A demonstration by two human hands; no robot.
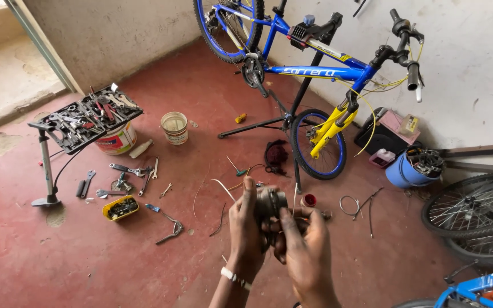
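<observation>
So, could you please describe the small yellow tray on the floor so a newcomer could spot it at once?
Start at the black tool tray on its stand at the left. Below it, among loose wrenches on the red floor, lies the yellow tray, the only yellow container, filled with small dark parts.

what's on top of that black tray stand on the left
The black tray is heaped with hand tools: spanners, wrenches and some red-handled pieces, lying overlapped. Whatever sits under the pile is covered, and the tray's own floor hardly shows.
</observation>
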